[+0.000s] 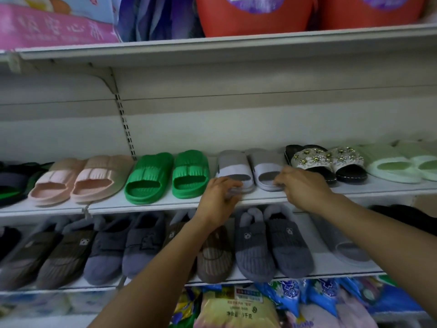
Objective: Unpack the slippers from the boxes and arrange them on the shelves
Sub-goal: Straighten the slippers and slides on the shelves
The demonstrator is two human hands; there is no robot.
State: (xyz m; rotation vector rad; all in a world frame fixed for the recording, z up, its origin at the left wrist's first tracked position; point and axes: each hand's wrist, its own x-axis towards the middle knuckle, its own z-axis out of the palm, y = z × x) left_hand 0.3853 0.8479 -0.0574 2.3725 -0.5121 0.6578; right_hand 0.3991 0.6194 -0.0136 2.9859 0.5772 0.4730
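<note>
Both hands are on the grey pair, middle shelf [163, 204], centre of frame. Left hand [218, 197] has its fingers curled over the near end of the left grey slipper [234, 165]. Right hand [303, 187] grips the near end of the right grey slipper [268, 165] the same way. Motion blur hides the exact finger contact.

Risks:
- The near ends sit close to the shelf lip, so a pull too far forward likely drops a slipper onto the plush slippers [272, 242] below.
- A sideways push likely knocks the green slippers [189, 174] just left or the beaded sandals [331, 159] just right, since the gaps are tight.
- Uneven pushing leaves the pair skewed.

No boxes in view.
</note>
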